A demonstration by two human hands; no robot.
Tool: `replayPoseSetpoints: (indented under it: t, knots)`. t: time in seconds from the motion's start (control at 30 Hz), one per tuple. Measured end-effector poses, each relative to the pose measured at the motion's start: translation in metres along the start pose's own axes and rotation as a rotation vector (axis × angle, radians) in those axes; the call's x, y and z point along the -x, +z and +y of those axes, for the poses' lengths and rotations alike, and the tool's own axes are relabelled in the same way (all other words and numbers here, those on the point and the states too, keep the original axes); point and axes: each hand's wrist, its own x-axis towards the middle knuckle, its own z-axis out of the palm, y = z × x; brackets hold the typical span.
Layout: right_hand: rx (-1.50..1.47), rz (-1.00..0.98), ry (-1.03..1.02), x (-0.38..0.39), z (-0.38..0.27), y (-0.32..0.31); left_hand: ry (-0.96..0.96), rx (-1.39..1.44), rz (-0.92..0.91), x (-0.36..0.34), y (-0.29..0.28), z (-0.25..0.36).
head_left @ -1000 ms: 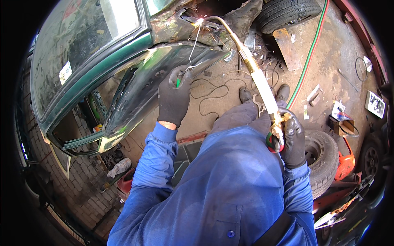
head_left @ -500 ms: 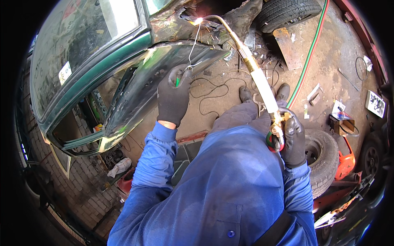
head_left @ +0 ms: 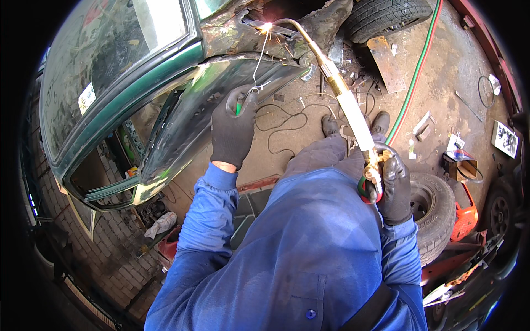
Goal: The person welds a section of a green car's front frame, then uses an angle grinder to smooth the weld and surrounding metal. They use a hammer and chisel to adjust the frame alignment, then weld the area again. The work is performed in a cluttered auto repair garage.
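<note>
Brass-and-white gas torch (head_left: 348,107), long-necked, held in the right hand (head_left: 393,187), which wears a black glove and is closed tight round the handle near the hose end. Curved tip reaches up and away to the rusted body panel (head_left: 232,25) of a green car (head_left: 110,83); a bright flame spot (head_left: 267,26) shows where the tip meets the metal.

Thin filler wire (head_left: 258,60), bent, rising from the left hand (head_left: 233,129) to the flame spot. Left hand also in a black glove, fingers pinched shut on the wire's lower end, with something small and green showing between them; it sits just in front of the open car door (head_left: 182,127).

Blue overall sleeves and back fill the lower middle. Two dark shoes (head_left: 353,124) stand on the concrete floor (head_left: 452,71) just beyond the knees.

Paired green and red hoses (head_left: 419,71) run across the floor toward the far edge. Tyre (head_left: 386,16) lies near the torch tip; another tyre (head_left: 436,212) lies beside the right elbow, with an orange container (head_left: 465,215) just past it. Loose black cable (head_left: 287,118) trails on the floor below the door.
</note>
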Motion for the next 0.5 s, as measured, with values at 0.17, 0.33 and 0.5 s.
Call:
replayPoseSetpoints:
  t: [0.17,0.33,0.5]
  knots:
    - [0.008,0.001,0.0,0.0003,-0.0013,0.0006,0.025,-0.026,0.009,0.0004,-0.0003,0.0001]
    - [-0.037,-0.001,0.016,0.0004,0.0008,0.0002,0.018,-0.013,0.009,0.0006,0.0002,-0.0013]
    - [-0.049,0.0,0.021,0.0003,0.0022,-0.0001,0.014,0.001,0.003,0.0004,-0.0002,-0.0009]
